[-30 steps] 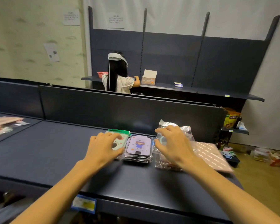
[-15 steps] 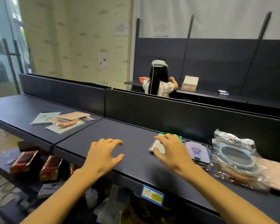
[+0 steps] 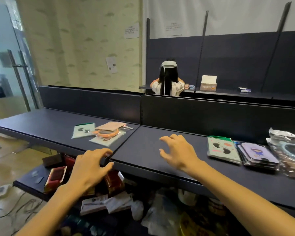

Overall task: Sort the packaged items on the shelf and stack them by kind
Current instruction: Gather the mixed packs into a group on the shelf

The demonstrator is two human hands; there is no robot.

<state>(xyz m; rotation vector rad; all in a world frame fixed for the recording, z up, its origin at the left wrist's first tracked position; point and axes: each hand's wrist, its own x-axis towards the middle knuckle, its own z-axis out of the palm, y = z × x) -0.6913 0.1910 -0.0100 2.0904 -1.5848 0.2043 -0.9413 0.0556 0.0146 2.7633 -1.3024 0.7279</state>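
Sorted stacks (image 3: 242, 154) lie at the right of the shelf (image 3: 143, 150); a mixed pile (image 3: 104, 133) left remains unsorted. Both hands, left (image 3: 90, 166) and right (image 3: 179, 152), hover empty, fingers loosely spread

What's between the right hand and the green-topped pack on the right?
Head view: only bare dark shelf between the right hand and the green-topped pack.
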